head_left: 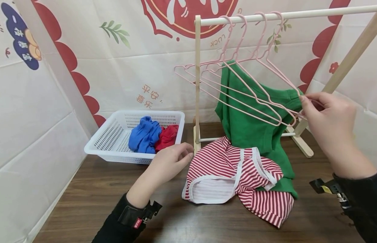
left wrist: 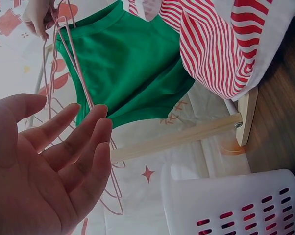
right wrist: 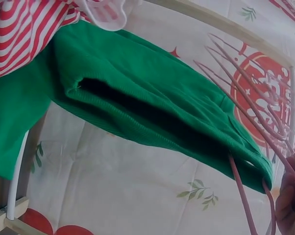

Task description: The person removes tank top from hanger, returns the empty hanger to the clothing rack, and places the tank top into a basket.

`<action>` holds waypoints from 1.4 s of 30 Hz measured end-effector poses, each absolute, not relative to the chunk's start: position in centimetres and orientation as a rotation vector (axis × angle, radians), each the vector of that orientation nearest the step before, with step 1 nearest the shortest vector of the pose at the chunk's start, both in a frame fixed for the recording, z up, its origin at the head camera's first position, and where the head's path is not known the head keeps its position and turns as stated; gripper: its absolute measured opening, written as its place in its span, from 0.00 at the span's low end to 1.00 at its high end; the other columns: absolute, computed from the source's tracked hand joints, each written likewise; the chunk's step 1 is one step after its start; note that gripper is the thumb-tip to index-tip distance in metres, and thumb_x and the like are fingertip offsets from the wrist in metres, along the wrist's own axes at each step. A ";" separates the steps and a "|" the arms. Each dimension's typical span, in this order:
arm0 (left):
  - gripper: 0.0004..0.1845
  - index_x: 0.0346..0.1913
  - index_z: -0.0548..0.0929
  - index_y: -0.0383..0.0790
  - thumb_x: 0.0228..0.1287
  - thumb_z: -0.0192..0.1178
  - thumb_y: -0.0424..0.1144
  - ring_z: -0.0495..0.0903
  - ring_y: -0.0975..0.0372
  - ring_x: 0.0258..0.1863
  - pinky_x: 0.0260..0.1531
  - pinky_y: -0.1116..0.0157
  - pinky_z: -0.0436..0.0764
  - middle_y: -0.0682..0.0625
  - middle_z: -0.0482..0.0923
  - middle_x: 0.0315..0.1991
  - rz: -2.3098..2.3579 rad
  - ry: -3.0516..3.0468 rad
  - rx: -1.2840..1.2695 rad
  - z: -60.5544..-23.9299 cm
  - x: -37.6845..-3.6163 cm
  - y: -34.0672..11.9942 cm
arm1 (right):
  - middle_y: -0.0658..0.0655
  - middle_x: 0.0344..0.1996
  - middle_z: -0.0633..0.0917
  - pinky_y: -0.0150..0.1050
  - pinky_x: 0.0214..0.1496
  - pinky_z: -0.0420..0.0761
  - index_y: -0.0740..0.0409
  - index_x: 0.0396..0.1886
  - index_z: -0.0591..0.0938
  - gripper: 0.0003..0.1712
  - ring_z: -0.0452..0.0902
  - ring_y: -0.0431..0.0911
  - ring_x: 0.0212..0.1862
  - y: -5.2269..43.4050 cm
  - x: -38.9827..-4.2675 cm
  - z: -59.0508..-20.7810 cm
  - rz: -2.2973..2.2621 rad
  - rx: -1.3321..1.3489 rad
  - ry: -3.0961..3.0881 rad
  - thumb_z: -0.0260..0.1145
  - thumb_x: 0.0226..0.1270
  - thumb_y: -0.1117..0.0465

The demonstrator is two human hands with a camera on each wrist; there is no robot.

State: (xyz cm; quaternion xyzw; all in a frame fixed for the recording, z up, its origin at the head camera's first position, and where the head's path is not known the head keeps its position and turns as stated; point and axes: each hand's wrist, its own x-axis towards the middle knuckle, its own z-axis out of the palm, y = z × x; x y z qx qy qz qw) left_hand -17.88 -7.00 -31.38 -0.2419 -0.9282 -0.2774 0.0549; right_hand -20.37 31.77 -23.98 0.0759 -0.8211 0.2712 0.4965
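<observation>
The fingers (head_left: 306, 103) of the right hand (head_left: 329, 126) pinch a pink wire hanger (head_left: 261, 101) inside the green shirt (head_left: 252, 131) at three o'clock. The left hand (head_left: 168, 165) rests released. The red-striped shirt (head_left: 234, 175) and basket clothes (head_left: 152, 136) remain unhung.

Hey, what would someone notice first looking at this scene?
Probably the green shirt draped on a pink hanger at the wooden rack, with the right hand pinching the hanger's end. Below it, a red-striped garment lies on the table.
</observation>
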 end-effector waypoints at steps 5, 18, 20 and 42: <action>0.13 0.53 0.81 0.52 0.70 0.57 0.48 0.77 0.68 0.32 0.32 0.68 0.77 0.61 0.80 0.33 -0.831 -2.814 -0.750 -31.6 -18.1 -6.9 | 0.65 0.28 0.84 0.18 0.35 0.60 0.71 0.38 0.86 0.15 0.61 0.13 0.29 31.7 -20.2 -24.2 0.638 0.191 -2.004 0.65 0.67 0.60; 0.15 0.54 0.81 0.52 0.71 0.55 0.51 0.78 0.68 0.35 0.34 0.67 0.78 0.60 0.81 0.36 -0.795 -2.834 -0.784 -32.2 -18.5 -6.4 | 0.66 0.30 0.84 0.20 0.34 0.58 0.66 0.41 0.87 0.14 0.58 0.13 0.32 31.4 -19.4 -23.8 0.512 0.258 -2.063 0.63 0.66 0.60; 0.15 0.54 0.81 0.51 0.71 0.55 0.51 0.77 0.67 0.34 0.32 0.68 0.78 0.60 0.80 0.35 -0.784 -2.829 -0.795 -32.3 -18.6 -6.2 | 0.65 0.30 0.84 0.19 0.35 0.58 0.66 0.42 0.87 0.14 0.58 0.13 0.32 31.3 -19.2 -23.8 0.515 0.258 -2.069 0.63 0.66 0.60; 0.17 0.56 0.81 0.44 0.71 0.55 0.48 0.80 0.60 0.49 0.49 0.60 0.79 0.50 0.81 0.49 -0.458 -2.856 -1.027 -34.8 -19.6 -4.3 | 0.64 0.32 0.85 0.53 0.35 0.68 0.68 0.36 0.87 0.31 0.77 0.59 0.33 26.8 -16.0 -24.3 0.299 0.807 -1.948 0.53 0.71 0.43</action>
